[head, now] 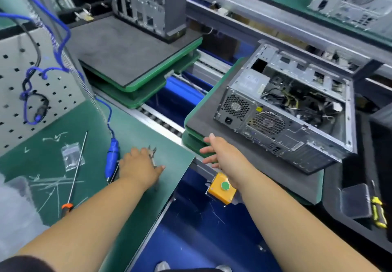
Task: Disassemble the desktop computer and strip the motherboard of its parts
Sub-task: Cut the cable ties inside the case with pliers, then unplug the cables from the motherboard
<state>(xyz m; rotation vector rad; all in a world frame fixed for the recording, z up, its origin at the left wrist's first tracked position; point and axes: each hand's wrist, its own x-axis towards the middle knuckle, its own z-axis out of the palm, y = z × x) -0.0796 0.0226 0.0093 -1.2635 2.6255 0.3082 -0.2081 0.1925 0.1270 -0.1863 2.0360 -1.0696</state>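
Left hand (141,166): covering cutters (152,152), grip unclear. Right hand (220,155): fingers spread, nearer case (284,110), which lies up-right.

You stand at a green tabletop (135,135). Left of it rises a grey pegboard (12,93). Beyond it runs a roller conveyor (163,121), past that a grey rail (275,31). Below the tabletop, a blue floor (191,240).

I can't read any text here. The small yellow sticker (258,109) on the back of the open grey metal computer case (284,112) and the pale label (297,146) on its rear panel are too blurred for me to read.
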